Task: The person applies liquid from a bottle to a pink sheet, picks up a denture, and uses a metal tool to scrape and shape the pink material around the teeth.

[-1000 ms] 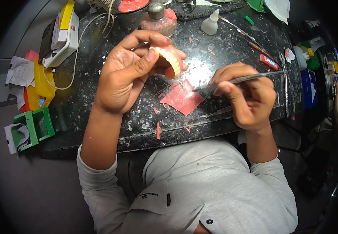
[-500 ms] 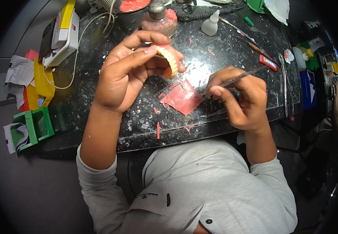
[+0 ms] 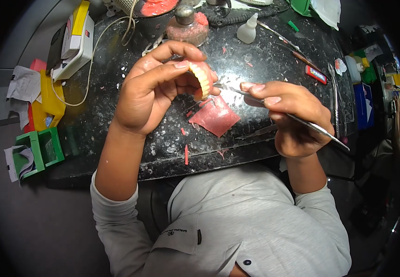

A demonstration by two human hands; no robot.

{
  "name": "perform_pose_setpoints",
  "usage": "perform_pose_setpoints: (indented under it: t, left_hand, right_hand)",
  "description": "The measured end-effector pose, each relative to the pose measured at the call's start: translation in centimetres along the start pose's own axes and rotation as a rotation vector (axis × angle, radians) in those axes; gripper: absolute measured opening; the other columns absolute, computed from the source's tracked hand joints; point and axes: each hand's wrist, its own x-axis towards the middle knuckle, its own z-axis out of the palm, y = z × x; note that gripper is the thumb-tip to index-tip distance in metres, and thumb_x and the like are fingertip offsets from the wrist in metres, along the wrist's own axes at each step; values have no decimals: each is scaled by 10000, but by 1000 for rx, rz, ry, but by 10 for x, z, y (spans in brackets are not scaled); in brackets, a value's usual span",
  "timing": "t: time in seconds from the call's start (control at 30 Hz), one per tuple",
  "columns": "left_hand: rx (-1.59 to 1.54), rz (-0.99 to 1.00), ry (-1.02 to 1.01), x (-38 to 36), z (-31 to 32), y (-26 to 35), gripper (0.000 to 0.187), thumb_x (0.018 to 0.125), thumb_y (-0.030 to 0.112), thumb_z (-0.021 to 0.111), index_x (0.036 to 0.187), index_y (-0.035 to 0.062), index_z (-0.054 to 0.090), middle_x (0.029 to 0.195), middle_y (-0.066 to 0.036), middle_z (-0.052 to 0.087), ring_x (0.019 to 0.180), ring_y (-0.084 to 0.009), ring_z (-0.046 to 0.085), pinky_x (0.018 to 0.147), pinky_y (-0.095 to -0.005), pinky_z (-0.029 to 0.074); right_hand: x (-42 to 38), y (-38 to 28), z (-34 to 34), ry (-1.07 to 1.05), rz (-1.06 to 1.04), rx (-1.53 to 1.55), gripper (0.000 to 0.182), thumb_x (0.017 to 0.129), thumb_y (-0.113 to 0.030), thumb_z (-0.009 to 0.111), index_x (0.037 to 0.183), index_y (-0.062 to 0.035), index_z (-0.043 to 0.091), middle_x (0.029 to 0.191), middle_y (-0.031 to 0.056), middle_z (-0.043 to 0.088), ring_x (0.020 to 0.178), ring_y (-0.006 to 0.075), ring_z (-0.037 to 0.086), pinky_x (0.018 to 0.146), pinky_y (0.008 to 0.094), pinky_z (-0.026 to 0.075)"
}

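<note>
A denture with a row of cream teeth on a pink base is held up over the bench, the fingers of my left hand wrapped round it. My right hand pinches a thin metal wax carver, its tip pointing left and right at the pink base. Beneath the two hands lies a pink wax sheet with a ragged upper edge. Small wax strips, one of them a narrow piece, are scattered beside it.
Behind my left hand stands a glass spirit lamp with a metal cap. A white dropper bottle is further right. Knives and a red-labelled box lie on the right. A white box and green holder border the left.
My right hand has turned and lifted the carver from the wax sheet, bringing its tip up to the denture. My left hand has shifted slightly, keeping hold of the denture.
</note>
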Motion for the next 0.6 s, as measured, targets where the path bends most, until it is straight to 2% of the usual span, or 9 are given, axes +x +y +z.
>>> perform_pose_setpoints:
  t: [0.13, 0.37, 0.6]
  left_hand:
    - [-6, -2, -17, 0, -2, -1, 285, 1036, 135, 471, 1243, -39, 561, 1093, -267, 674, 988, -310, 702, 863, -445, 592]
    - [-2, 4, -12, 0, -2, -2, 283, 1033, 131, 476, 1241, -41, 561, 1098, -266, 669, 1029, -311, 695, 861, -444, 595]
    - [-14, 1, -31, 0, -2, -2, 287, 1029, 130, 466, 1243, -42, 551, 1101, -257, 673, 1039, -325, 702, 941, -512, 590]
  right_hand:
    - [0, 1, 1, -18, 3, -19, 203, 812, 123, 733, 1013, 111, 714, 974, 263, 754, 919, 342, 765, 836, 395, 619]
    - [0, -1, 3, -27, 25, -35, 215, 801, 127, 737, 1013, 99, 721, 985, 237, 762, 928, 326, 763, 843, 384, 612]
    - [-2, 3, 2, -15, 14, -56, 235, 788, 134, 733, 1019, 96, 725, 985, 231, 763, 929, 321, 764, 841, 383, 614]
